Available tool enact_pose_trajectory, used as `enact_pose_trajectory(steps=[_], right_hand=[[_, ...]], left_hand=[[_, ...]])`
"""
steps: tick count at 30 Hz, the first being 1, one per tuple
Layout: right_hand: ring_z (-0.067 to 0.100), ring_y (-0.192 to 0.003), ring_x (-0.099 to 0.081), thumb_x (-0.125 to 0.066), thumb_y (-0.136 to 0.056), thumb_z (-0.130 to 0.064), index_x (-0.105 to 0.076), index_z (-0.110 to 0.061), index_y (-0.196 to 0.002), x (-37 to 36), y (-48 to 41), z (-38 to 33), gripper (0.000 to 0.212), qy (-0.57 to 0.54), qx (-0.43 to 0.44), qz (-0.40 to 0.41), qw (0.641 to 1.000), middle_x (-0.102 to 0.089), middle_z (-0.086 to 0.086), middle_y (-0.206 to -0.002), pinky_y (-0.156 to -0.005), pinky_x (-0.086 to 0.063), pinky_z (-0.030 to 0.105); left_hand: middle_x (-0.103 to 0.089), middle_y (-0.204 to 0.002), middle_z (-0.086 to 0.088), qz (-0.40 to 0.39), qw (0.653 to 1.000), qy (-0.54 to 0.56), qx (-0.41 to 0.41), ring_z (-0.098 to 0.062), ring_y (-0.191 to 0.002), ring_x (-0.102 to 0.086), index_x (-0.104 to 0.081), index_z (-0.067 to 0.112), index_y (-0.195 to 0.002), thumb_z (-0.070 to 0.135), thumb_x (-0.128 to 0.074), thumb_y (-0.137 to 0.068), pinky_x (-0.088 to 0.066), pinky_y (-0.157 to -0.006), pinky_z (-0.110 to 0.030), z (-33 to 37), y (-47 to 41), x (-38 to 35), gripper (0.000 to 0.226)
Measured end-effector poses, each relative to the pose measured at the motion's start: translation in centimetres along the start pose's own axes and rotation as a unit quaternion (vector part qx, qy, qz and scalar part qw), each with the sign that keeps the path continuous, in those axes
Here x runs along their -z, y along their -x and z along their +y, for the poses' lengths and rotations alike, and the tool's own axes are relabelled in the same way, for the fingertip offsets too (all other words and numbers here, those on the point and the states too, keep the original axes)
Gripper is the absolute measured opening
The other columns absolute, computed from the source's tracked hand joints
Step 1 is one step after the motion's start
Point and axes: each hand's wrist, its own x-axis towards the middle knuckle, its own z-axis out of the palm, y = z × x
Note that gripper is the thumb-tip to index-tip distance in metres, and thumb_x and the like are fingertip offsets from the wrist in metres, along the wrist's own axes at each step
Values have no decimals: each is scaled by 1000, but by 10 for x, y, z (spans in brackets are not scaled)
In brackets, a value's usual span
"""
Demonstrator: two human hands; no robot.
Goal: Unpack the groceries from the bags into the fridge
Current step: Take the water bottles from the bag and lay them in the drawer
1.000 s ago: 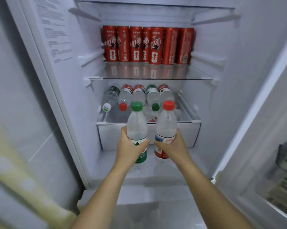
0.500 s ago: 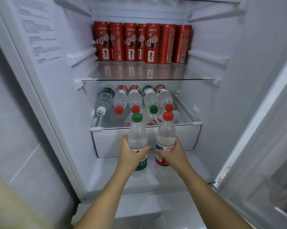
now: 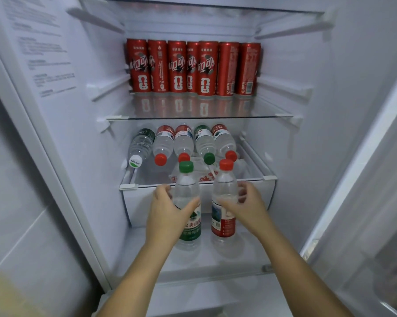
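Two water bottles stand upright on the fridge's bottom shelf (image 3: 215, 259), in front of the drawer. My left hand (image 3: 167, 213) wraps the green-capped bottle (image 3: 188, 188), thumb across its front. My right hand (image 3: 245, 207) is beside the red-capped bottle (image 3: 223, 191); the thumb touches its label while the fingers curl away from its side.
Several water bottles (image 3: 183, 143) lie on their sides on top of the white drawer (image 3: 257, 193). A row of red cans (image 3: 193, 69) stands at the back of the glass shelf (image 3: 199, 116). The fridge door (image 3: 376, 202) is open at the right.
Both bottles have come down onto the bottom shelf. My right hand's fingers have loosened from the red-capped bottle. The view has moved closer to the fridge.
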Motion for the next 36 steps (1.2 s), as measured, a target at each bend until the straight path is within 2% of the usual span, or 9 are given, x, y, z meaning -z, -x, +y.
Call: enact_pose_trajectory(steps=[3,7,10,14,18,23,26,30,36], right_hand=[[7,-94,-52,-73,-77,-55,-49,-25,-129,13,-13,-28,64,81,86,71,990,-51,-5,-115,-74,-45,24],[11,-84,-57,-62,-80,-59,-59,-25,-100,6,-39,-56,39,229,114,61,965,-59,-6,-98,-68,-50,30],[16,-77,-59,-59,-80,-59,-54,-24,-91,-2,-47,-58,37,294,82,57,951,-59,-3,-84,-57,-40,25],[14,-71,-56,-66,-78,-48,-58,-20,-84,4,-46,-63,30,262,61,35,963,-58,-2,-78,-56,-40,26],[17,-65,-53,-70,-76,-35,-55,-17,-65,17,-34,-64,25,205,78,49,974,-54,-1,-66,-56,-40,27],[15,-58,-47,-70,-76,-26,-60,-11,-64,40,-11,-77,22,158,122,110,974,-53,2,-58,-56,-39,28],[9,-51,-40,-72,-76,-24,-50,-17,-56,61,-2,-95,30,137,154,185,961,-45,-4,-52,-51,-32,24],[9,-55,-43,-73,-78,-25,-61,-7,-70,82,12,-118,23,86,206,288,931,-55,0,-61,-52,-33,15],[-4,-56,-48,-74,-81,-25,-56,-18,-70,83,29,-128,22,-3,269,383,884,-50,-12,-57,-53,-33,8]], left_hand=[[-43,-115,7,91,987,-35,-124,-12,-104,-47,-44,16,-124,55,-71,-74,-45,-86,-30,19,-10,10,69],[-54,-112,9,1,987,40,-154,-6,-100,-53,-47,21,-122,35,-74,-81,-44,-86,-21,48,-33,-1,51],[-62,-87,10,-27,987,97,-122,4,-75,-59,-53,21,-103,16,-69,-84,-47,-67,-11,51,-41,-11,25],[-58,-70,8,-13,988,122,-94,8,-57,-52,-53,18,-90,8,-64,-81,-40,-54,-11,46,-44,-12,17],[-56,-68,7,-13,987,127,-95,5,-54,-50,-52,16,-88,8,-63,-82,-40,-52,-12,46,-43,-13,15],[-57,-70,4,-10,987,129,-95,-7,-60,-52,-53,15,-92,8,-62,-83,-45,-59,-25,45,-43,-14,14],[-57,-71,3,-11,986,130,-100,-9,-61,-52,-54,14,-92,8,-62,-83,-45,-60,-27,44,-42,-14,13],[-57,-71,3,-10,986,134,-102,-10,-61,-53,-53,14,-91,8,-62,-83,-44,-59,-27,44,-42,-15,13],[-58,-73,2,-20,985,144,-97,-12,-64,-54,-52,15,-89,7,-62,-85,-44,-60,-27,45,-41,-14,13]])
